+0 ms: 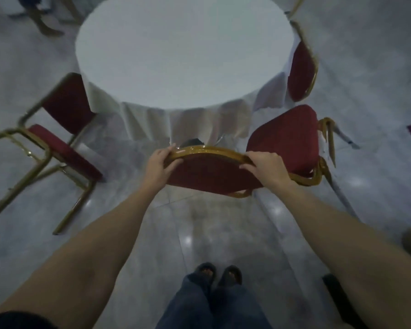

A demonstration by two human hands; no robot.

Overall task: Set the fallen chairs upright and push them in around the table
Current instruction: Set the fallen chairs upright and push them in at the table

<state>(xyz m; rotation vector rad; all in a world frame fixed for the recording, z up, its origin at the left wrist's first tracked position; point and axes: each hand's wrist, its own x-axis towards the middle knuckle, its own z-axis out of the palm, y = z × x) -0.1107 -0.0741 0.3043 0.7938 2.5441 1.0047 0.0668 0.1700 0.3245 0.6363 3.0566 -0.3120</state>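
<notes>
While both hands clamp its gold top rail, red-cushioned gold-framed metal chair (247, 162) sits tilted just beside round white-clothed table (180, 55), near edge. L hand (158, 167) wraps rail's left end, R hand (266, 168) the right end. Second red chair (57, 141) lies toppled at left; third (301, 70) stands against table, right. Floor (223, 233): glossy grey marble tile, light spots reflected.

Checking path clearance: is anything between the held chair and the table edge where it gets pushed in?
Nothing visible does. Both hands, left hand and right hand, grip the chair's backrest; only bare floor and hanging tablecloth lie ahead. The fallen chair lies off left.
</notes>
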